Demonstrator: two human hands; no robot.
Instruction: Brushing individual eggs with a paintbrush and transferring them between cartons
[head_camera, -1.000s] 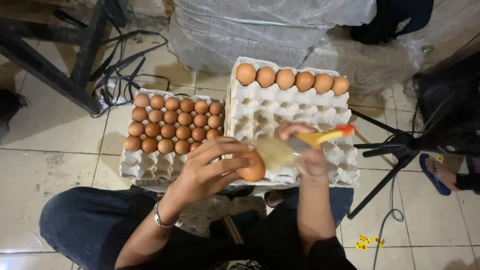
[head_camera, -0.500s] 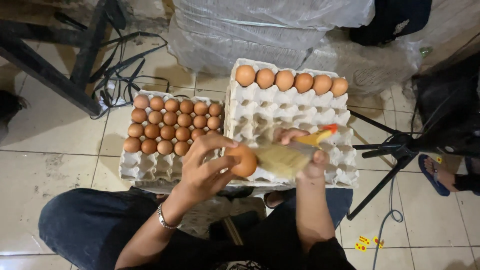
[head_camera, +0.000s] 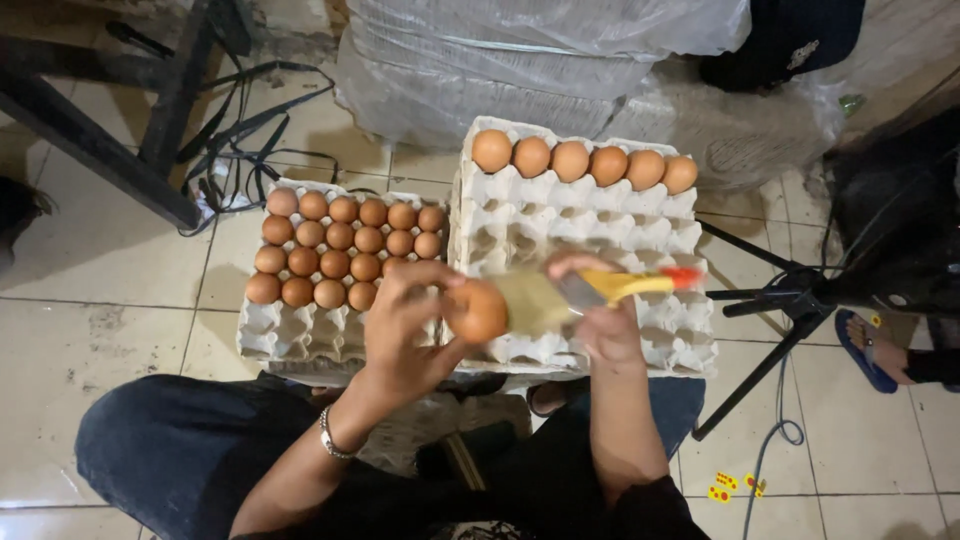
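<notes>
My left hand (head_camera: 405, 330) holds a brown egg (head_camera: 480, 312) above the near edge of the egg trays. My right hand (head_camera: 600, 320) grips a paintbrush (head_camera: 600, 290) with a yellow handle and red tip; its pale bristles touch the egg. Below lie two grey cardboard trays side by side. The left tray (head_camera: 285, 335) carries several brown eggs (head_camera: 340, 250) in its far rows. The right tray (head_camera: 590, 220) holds one row of eggs (head_camera: 585, 160) along its far edge.
Plastic-wrapped bundles (head_camera: 540, 60) lie behind the trays. A black tripod (head_camera: 790, 300) stands at the right, beside another person's foot in a blue sandal (head_camera: 870, 350). Black cables (head_camera: 240, 130) and a dark table leg (head_camera: 100, 150) are at the upper left. My knees frame the near floor.
My left hand turned and lifted the egg slightly toward the brush. The brush shifted so its bristles meet the egg.
</notes>
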